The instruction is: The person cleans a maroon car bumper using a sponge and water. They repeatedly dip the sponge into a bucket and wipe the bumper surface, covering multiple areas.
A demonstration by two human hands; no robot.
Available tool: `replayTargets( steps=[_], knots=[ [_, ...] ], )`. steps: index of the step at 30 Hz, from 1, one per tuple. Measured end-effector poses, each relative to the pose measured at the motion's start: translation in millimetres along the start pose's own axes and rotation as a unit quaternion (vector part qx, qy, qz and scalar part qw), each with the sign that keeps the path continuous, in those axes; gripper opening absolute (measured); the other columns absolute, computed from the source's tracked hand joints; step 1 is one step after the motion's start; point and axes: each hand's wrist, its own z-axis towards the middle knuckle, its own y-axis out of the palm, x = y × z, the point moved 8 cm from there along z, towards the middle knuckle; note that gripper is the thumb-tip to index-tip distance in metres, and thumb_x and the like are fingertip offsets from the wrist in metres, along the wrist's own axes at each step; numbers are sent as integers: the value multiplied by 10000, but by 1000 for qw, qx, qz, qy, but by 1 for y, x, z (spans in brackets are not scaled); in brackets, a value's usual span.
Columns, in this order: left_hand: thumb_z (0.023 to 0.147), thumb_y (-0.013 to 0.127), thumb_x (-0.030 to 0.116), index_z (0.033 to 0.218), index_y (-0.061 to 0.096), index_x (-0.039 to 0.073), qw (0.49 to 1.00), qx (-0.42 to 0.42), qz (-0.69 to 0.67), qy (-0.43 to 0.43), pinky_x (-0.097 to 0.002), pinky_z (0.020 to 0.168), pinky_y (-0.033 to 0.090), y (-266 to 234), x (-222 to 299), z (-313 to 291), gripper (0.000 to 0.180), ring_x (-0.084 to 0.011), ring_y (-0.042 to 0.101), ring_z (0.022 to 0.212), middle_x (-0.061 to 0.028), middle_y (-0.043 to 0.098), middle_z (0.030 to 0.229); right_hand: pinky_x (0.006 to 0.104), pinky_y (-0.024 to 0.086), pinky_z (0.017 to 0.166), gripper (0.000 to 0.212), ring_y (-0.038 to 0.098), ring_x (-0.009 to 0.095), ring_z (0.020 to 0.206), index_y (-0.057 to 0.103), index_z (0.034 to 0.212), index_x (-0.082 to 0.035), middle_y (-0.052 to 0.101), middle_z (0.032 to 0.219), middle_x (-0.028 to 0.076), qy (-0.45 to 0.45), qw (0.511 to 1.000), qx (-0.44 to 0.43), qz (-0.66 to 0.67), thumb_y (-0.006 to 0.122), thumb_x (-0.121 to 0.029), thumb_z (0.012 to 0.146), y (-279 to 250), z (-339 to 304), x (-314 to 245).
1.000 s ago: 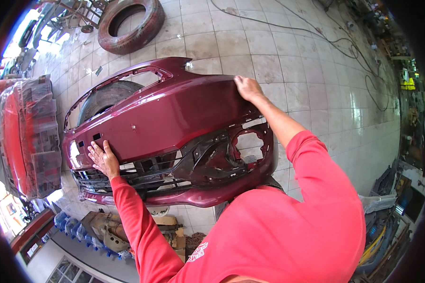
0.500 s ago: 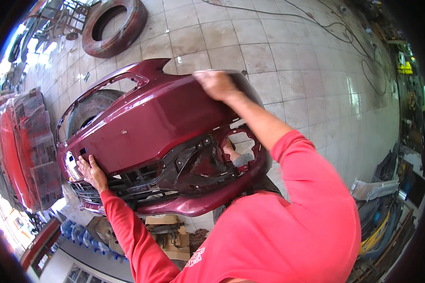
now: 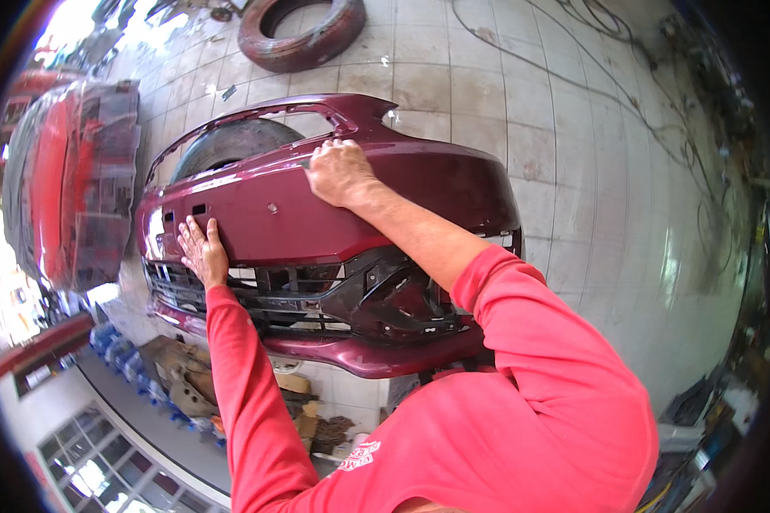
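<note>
A dark red car bumper [image 3: 308, 235] lies before me, its black grille [image 3: 287, 303] on the side nearest me. My left hand [image 3: 203, 250] rests flat on the bumper's left part with fingers stretched out, near two small rectangular cut-outs. Over the upper middle of the bumper, near the edge of the large opening, is my right hand [image 3: 340, 173], its fingers curled and closed. A small dark edge shows beside those fingers; what it belongs to cannot be made out. Under the bumper a tyre [image 3: 222, 147] shows through the opening.
Another tyre [image 3: 304, 53] with reddish stains lies on the tiled floor beyond. At the left stands a red part wrapped in plastic [image 3: 68, 188]. A cable [image 3: 565, 81] runs across the floor at the far right. Cardboard and dark scraps [image 3: 321, 423] lie below the bumper.
My right hand has moved left along the bumper from its right end to its upper middle. The view has shifted, while my left hand stays flat near the same cut-outs.
</note>
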Motion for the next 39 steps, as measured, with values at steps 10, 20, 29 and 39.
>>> replayTargets(
  steps=[10, 20, 29, 39],
  knots=[
    [1046, 394, 711, 1698, 282, 175, 999, 32, 13, -34, -693, 1259, 123, -8, -7, -15, 851, -371, 158, 1637, -129, 217, 1771, 450, 564, 1030, 391, 718, 350, 1178, 734, 1272, -19, 747, 1254, 194, 125, 983, 58, 121, 509, -292, 1104, -22, -98, 151],
    [1036, 407, 711, 1690, 299, 148, 999, 26, -25, -5, -687, 1263, 115, -8, 10, -12, 869, -374, 161, 1636, -146, 232, 1764, 490, 561, 1016, 419, 714, 387, 1126, 723, 1245, -24, 727, 1265, 215, -206, 974, -6, 93, 509, -347, 1085, 11, 34, -63],
    [1058, 356, 697, 1664, 371, 155, 990, 95, 105, -5, -699, 1243, 178, -13, 13, -22, 813, -410, 231, 1611, -145, 280, 1749, 445, 551, 1023, 404, 690, 398, 1196, 738, 1270, -12, 723, 1274, 217, 82, 990, 36, 105, 485, -283, 1107, -16, -64, 103],
    [1018, 453, 702, 1674, 340, 138, 998, 44, -38, -27, -677, 1275, 76, -17, 5, -26, 872, -370, 158, 1634, -150, 231, 1761, 465, 595, 861, 362, 739, 358, 1016, 684, 1334, -49, 754, 1187, 185, -286, 954, 87, 0, 470, -37, 1042, -4, 1, -48]
  ],
)
